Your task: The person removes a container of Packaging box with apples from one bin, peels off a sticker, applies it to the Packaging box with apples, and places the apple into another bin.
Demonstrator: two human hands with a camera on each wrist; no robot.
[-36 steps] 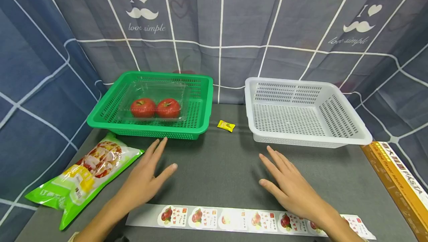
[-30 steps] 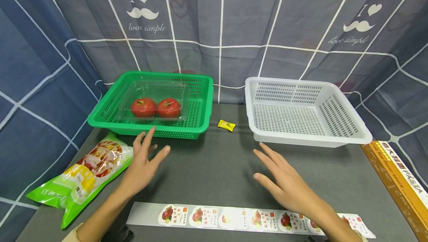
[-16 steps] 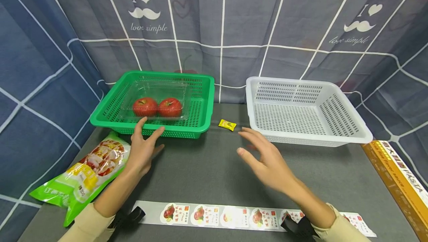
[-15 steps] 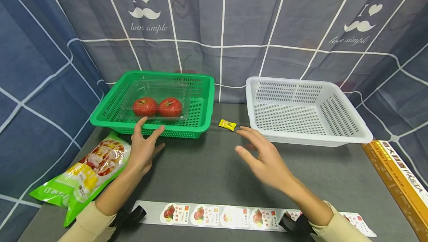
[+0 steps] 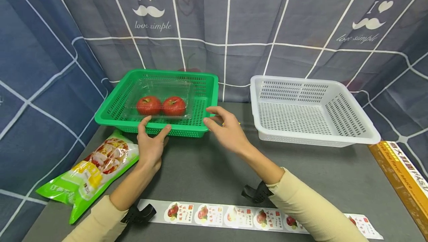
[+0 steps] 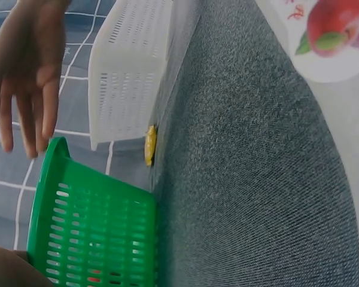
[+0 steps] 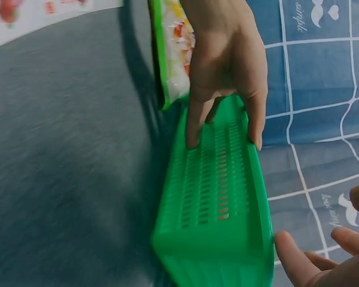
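Observation:
A green basket [image 5: 204, 127] holds a clear plastic clamshell box [image 5: 167, 85] with two red apples [image 5: 148, 105] showing through it. My left hand [image 5: 151, 149] is at the basket's front rim, index finger up near the rim. In the right wrist view that left hand [image 7: 227, 66] rests straight fingers against the basket's front wall. By the basket's right front corner is my right hand [image 5: 229, 130], thumb and fingers spread; whether it touches the rim I cannot tell. A small yellow wrapped candy [image 6: 150, 144] is mostly hidden behind it in the head view.
A white basket [image 5: 314, 138] stands at the right rear. On the left lies a green-and-white food bag [image 5: 100, 164]. A strip of apple stickers [image 5: 214, 216] runs along the front, partly under the right sleeve. A pasta box [image 5: 401, 182] lies at the right edge.
My right hand has moved left and away from me, from before the white basket to the green basket's right corner. The left hand has moved forward to the front rim. The baskets stay put.

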